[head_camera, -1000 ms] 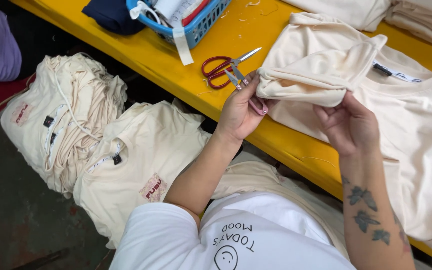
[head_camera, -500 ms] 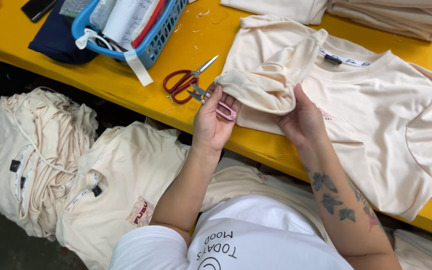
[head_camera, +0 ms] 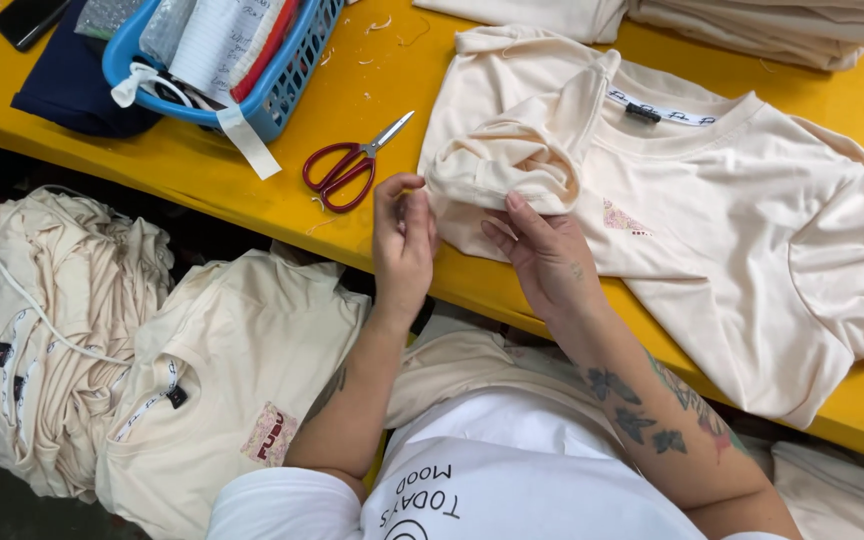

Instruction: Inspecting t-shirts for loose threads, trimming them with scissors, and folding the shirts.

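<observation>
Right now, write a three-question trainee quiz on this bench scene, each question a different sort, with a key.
1. True or false: the scissors lie on the table, untouched by either hand.
2. Multiple choice: what do the right hand fingers touch? A) the basket B) the sleeve of the shirt C) the phone
3. Fill in: the left hand is at the shirt's ___ edge, beside the scissors.

Key
1. True; they lie left of the shirt, apart from both hands.
2. B
3. Left
</observation>
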